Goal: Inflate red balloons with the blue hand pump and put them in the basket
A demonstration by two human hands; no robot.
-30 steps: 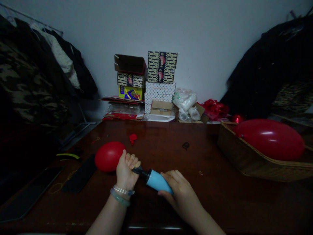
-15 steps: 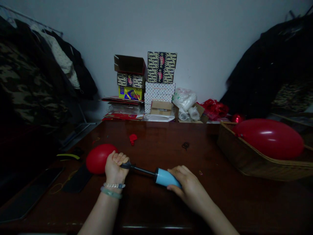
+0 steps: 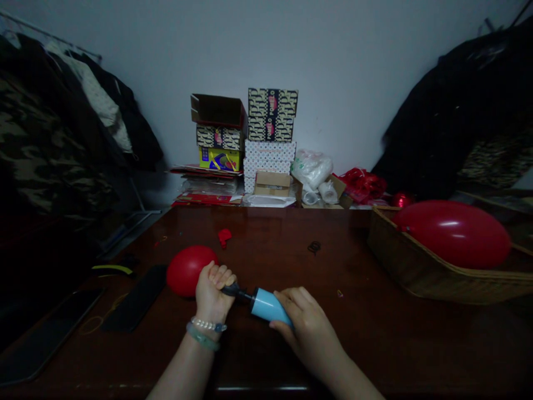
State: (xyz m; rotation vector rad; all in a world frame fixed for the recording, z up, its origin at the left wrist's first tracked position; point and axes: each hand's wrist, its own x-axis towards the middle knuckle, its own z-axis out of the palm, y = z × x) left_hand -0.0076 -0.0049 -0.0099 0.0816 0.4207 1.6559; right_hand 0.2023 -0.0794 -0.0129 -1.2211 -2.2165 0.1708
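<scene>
A light-blue hand pump with a black end lies between my hands, tilted slightly, above the dark wooden table. My left hand is closed around the pump's black end, against the neck of a partly inflated red balloon; the neck itself is hidden in the fist. My right hand wraps the blue barrel from the right. Little of the black rod shows between the barrel and my left hand. Beyond them lies a limp red balloon.
On the right stands a woven basket holding a large inflated red balloon. A dark phone-like slab, a yellow-edged tool and a black cord lie on the table. Stacked boxes stand at the back wall.
My hands have come closer together, and the pump's rod has slid into the barrel. My left hand and the red balloon moved right; my right hand moved slightly left.
</scene>
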